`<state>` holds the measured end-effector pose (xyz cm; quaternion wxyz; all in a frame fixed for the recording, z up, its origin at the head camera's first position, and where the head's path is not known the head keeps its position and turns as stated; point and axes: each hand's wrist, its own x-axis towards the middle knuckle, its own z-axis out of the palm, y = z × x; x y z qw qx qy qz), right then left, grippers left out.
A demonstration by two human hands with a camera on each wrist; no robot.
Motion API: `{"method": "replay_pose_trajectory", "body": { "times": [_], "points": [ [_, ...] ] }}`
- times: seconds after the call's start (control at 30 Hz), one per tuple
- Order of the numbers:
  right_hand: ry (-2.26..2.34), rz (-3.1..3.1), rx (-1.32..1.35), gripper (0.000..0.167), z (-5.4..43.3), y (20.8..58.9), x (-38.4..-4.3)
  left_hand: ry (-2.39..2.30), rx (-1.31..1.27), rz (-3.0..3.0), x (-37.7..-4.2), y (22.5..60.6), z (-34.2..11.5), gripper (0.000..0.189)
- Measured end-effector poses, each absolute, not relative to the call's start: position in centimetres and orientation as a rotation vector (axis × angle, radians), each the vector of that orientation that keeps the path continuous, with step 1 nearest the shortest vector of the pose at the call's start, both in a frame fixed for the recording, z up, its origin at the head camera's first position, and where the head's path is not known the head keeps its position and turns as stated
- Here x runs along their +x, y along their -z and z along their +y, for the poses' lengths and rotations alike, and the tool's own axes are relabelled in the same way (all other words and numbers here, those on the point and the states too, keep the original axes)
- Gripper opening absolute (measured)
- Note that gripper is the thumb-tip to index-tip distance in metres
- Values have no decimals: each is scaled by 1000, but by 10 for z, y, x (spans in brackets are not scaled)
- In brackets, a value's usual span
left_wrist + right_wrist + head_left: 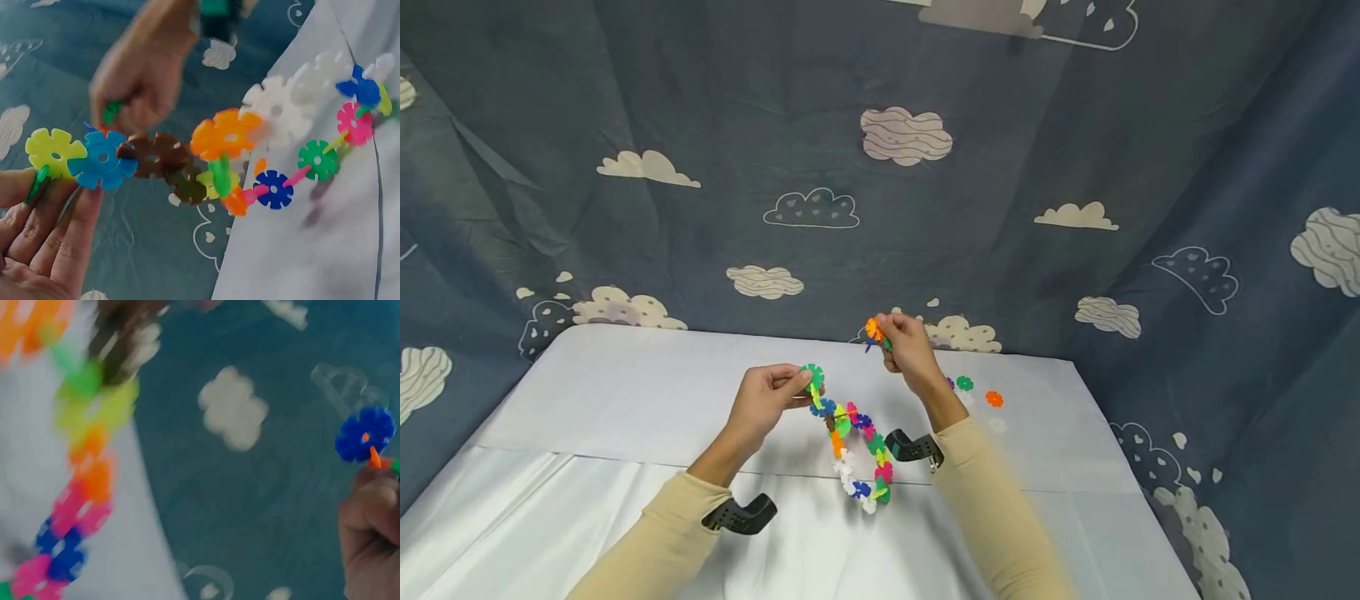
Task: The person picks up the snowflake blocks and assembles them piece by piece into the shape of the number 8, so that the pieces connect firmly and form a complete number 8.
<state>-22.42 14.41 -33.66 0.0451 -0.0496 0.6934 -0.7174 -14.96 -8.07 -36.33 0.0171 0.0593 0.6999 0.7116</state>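
Note:
My left hand (765, 402) pinches a green snowflake-shaped plastic disc (813, 373) between thumb and fingers. From that disc hangs a chain (883, 472) of interlocked notched discs in yellow, blue, brown, orange, white, pink and green, which curves into a loop over the table. Close to the held end, the left wrist view shows a yellow disc (55, 153), a light blue disc (103, 160) and a brown disc (154, 155). Higher and to the right, my right hand (912, 353) pinches a short joined piece with an orange disc (874, 328), a dark blue disc (366, 434) and some green.
Several loose discs lie on the white-covered table (625, 392) right of the right forearm, among them a green one (965, 382), an orange one (994, 399) and a pale one (997, 425). A dark curtain (820, 275) with cloud prints stands behind the table.

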Motion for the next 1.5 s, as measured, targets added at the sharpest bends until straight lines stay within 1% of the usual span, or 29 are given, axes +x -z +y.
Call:
{"method": "replay_pose_trajectory", "body": {
  "times": [0.13,0.23,0.4,0.5,0.63,0.7,0.8,0.93,1.03,1.13,1.2,1.27,1.37,1.5],
  "points": [
    [2109,2069,-71,25,144,364,-215,-2174,183,2157,-147,366,-80,23],
    [2017,2097,-45,22,157,379,-214,-2181,140,2154,-148,367,-80,22],
    [1558,2342,95,25,198,416,-218,-2155,93,2164,-151,367,-82,23],
    [1251,2500,182,26,213,436,-216,-2141,89,2176,-153,366,-85,23],
    [1038,2670,178,23,227,448,-210,-2132,120,2160,-153,364,-85,25],
    [988,2755,125,23,231,449,-209,-2135,112,2157,-153,363,-87,25],
    [967,2813,79,25,238,447,-210,-2145,86,2155,-153,364,-90,26],
    [1123,2744,121,24,252,445,-208,-2166,76,2130,-153,367,-89,28],
    [1370,2687,146,27,257,439,-205,-2182,100,2103,-154,370,-85,29],
    [1688,2610,67,34,244,426,-206,-2198,120,2086,-154,370,-84,28],
    [1847,2545,-45,32,226,413,-207,-2209,125,2071,-155,370,-84,27],
    [1925,2488,-185,26,203,398,-208,-2224,130,2059,-155,371,-84,27],
    [1901,2434,-446,16,168,373,-210,-2265,128,2030,-156,371,-84,28],
    [1836,2300,-776,13,132,351,-216,-2316,77,2006,-156,370,-82,30]
  ]
}}
